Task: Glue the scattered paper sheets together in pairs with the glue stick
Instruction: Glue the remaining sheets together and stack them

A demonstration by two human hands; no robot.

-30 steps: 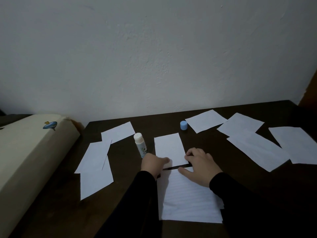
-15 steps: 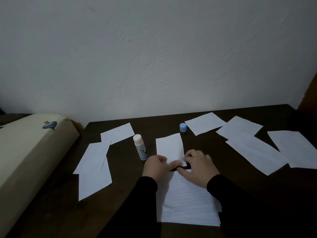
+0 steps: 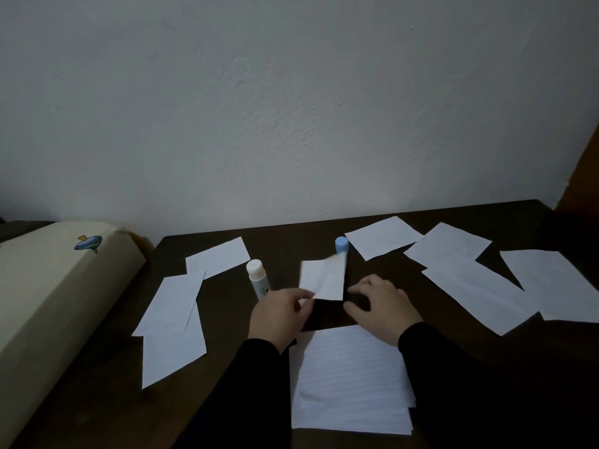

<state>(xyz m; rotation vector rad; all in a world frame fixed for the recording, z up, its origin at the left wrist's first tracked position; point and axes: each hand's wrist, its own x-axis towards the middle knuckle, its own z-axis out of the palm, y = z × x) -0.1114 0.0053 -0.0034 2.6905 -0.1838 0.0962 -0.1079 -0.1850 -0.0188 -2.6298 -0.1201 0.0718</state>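
White wall (image 3: 291, 108) behind dark table (image 3: 97, 400); cream box (image 3: 48, 303) at left. Lined sheet stack (image 3: 350, 380) at near edge, between sleeves. Loose sheets scattered left (image 3: 170, 306) and right (image 3: 479, 293). Small sheet (image 3: 322, 280) now lifted, far end blurred; half second ago lay flat. Left hand (image 3: 280, 314) pinches its near left corner. Right hand (image 3: 384, 306) has let go, fingers loosely curled, holding nothing, just right of sheet. Glue stick (image 3: 257, 278) upright, uncapped, beside left hand. Blue cap (image 3: 341, 244) behind sheet.
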